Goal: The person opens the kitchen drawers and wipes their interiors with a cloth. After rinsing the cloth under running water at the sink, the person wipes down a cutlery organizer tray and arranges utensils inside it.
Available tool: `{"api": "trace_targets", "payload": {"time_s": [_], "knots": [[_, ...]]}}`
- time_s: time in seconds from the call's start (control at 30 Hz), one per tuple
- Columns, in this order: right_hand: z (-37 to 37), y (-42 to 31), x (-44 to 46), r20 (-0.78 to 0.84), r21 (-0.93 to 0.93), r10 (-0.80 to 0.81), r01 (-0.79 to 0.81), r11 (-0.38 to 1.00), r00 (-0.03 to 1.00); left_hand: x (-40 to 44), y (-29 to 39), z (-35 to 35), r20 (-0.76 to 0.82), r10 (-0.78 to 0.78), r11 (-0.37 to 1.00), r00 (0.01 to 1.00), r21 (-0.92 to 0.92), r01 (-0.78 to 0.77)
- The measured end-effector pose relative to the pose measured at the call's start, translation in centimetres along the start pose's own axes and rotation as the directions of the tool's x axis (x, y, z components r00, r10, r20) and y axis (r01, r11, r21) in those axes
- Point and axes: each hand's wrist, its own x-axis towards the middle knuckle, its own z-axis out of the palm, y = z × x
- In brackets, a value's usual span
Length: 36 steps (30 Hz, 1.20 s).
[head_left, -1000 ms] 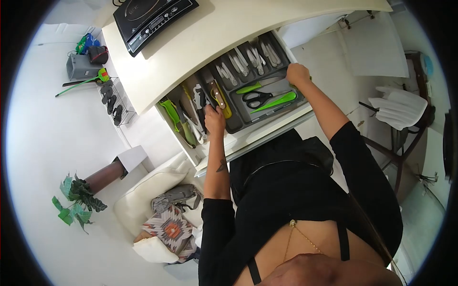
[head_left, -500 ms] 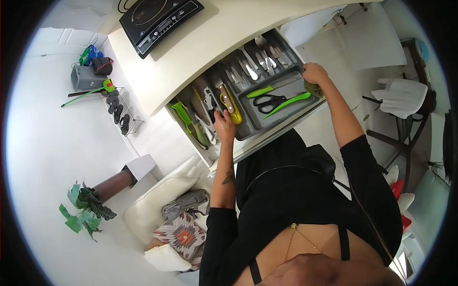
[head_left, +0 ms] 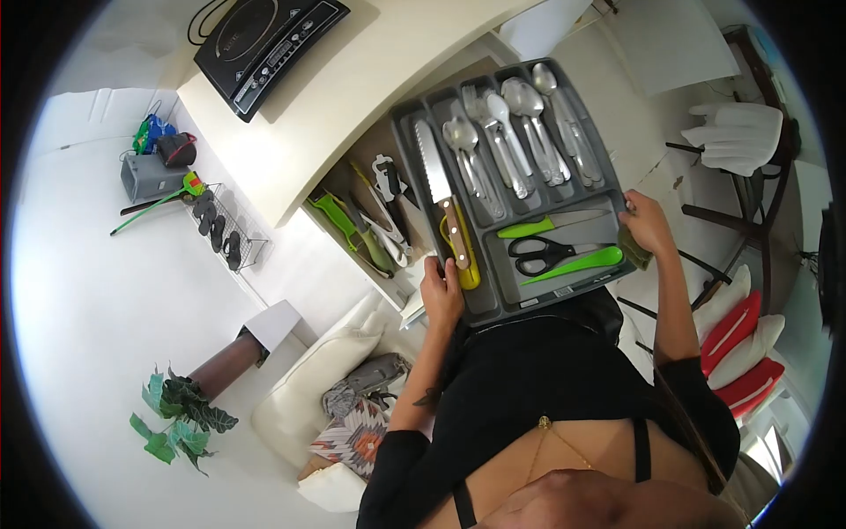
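Note:
A grey cutlery tray (head_left: pixel 489 231) is held up over the open drawer (head_left: pixel 410 298). My left hand (head_left: pixel 442 291) grips its left edge, close to a wooden-handled serrated knife (head_left: pixel 431 159) and a yellow-handled tool (head_left: pixel 471 273). My right hand (head_left: pixel 648 222) is closed on the right edge, with a green cloth (head_left: pixel 634 254) under it. Several spoons and forks (head_left: pixel 507 132) fill the upper compartments. The lower one has a green-handled knife (head_left: pixel 526 227), black scissors (head_left: pixel 542 255) and a green utensil (head_left: pixel 582 263).
Peelers and other tools (head_left: pixel 357 231) lie in the drawer's left part. An induction cooker (head_left: pixel 264 48) stands on the counter (head_left: pixel 352 97). A cream sofa (head_left: pixel 308 379) is at lower left, a chair with white cloth (head_left: pixel 736 137) at right.
The tray has come up out of the drawer and nearer my body, held by both hands. More of the drawer's bottom shows, and the view has shifted.

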Motion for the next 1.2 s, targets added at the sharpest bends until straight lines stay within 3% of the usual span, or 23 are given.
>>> {"api": "trace_targets", "payload": {"time_s": [0.13, 0.2, 0.37, 0.43, 0.57, 0.63, 0.73, 0.8, 0.9, 1.03, 1.13, 1.2], "knots": [[-2.7, 2.2, -2.1, -0.066, 0.069, 0.045, -0.04, 0.997, 0.997, 2.2, 3.6, 0.1, 0.093, 0.083, 0.994, 0.992, -0.074, -0.077], [-4.5, 3.0, -2.3, -0.183, 0.046, 0.037, -0.029, 0.999, 0.982, 3.6, 5.2, 1.3, 0.073, 0.219, 0.975, 0.973, -0.059, -0.215], [-9.9, 2.9, 1.1, -0.262, 0.002, 0.028, -0.029, 1.0, 0.965, 8.3, 10.9, 3.2, 0.059, 0.254, 0.958, 0.965, -0.153, -0.243], [-12.0, 2.8, 4.2, -0.259, 0.107, 0.003, 0.026, 0.994, 0.966, 10.9, 13.4, 4.0, 0.016, 0.276, 0.952, 0.961, -0.146, -0.27], [-15.8, 2.4, 13.5, -0.25, 0.088, -0.128, 0.154, 0.984, 0.96, 17.0, 17.5, 6.3, -0.061, 0.266, 0.955, 0.962, -0.12, -0.271], [-17.1, 1.2, 18.2, -0.217, 0.141, -0.105, 0.137, 0.98, 0.971, 20.1, 18.9, 7.8, -0.116, 0.281, 0.951, 0.952, -0.097, -0.293], [-18.4, 0.8, 27.1, -0.177, 0.038, -0.159, 0.169, 0.985, 0.971, 24.0, 20.6, 10.1, -0.182, 0.197, 0.972, 0.963, -0.092, -0.216], [-19.7, -0.2, 32.0, -0.126, 0.053, -0.203, 0.211, 0.976, 0.971, 26.7, 21.2, 11.8, -0.277, 0.205, 0.962, 0.939, -0.121, -0.246], [-20.7, -0.2, 39.7, -0.095, -0.015, -0.33, 0.33, 0.944, 0.939, 29.0, 22.7, 13.0, -0.303, 0.124, 0.989, 0.945, -0.039, -0.142], [-22.1, -2.0, 44.4, -0.072, 0.068, -0.242, 0.247, 0.967, 0.968, 30.4, 25.0, 12.5, -0.33, 0.142, 0.988, 0.933, 0.097, -0.116], [-22.9, -3.1, 46.7, 0.034, -0.035, -0.323, 0.325, 0.945, 0.946, 32.2, 25.9, 12.2, -0.285, 0.173, 0.969, 0.943, 0.221, -0.111], [-22.7, -0.9, 50.1, -0.111, -0.163, -0.443, 0.424, 0.891, 0.889, 32.8, 25.5, 12.9, -0.323, 0.184, 0.977, 0.928, 0.166, -0.136]]}}
